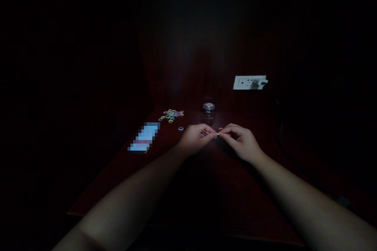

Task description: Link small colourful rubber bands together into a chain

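Observation:
Between the fingertips of both hands is a small yellow band [218, 133]. My left hand [196, 138] pinches its left side, and my right hand [242, 141] pinches its right side. Just behind the right fingertips a pinkish-orange band [220, 129] shows in part. A single blue band [180, 128] lies on the dark red table left of my left hand. Farther back on the left is a loose pile of colourful bands [171, 114]. Behind my hands stands a small clear jar [208, 111] with its lid on.
A phone with a lit, pixelated screen [145, 137] lies at the table's left side. On the back wall is a white socket plate [249, 82] with a plug in it; its dark cable runs down the right side. The surroundings are very dark.

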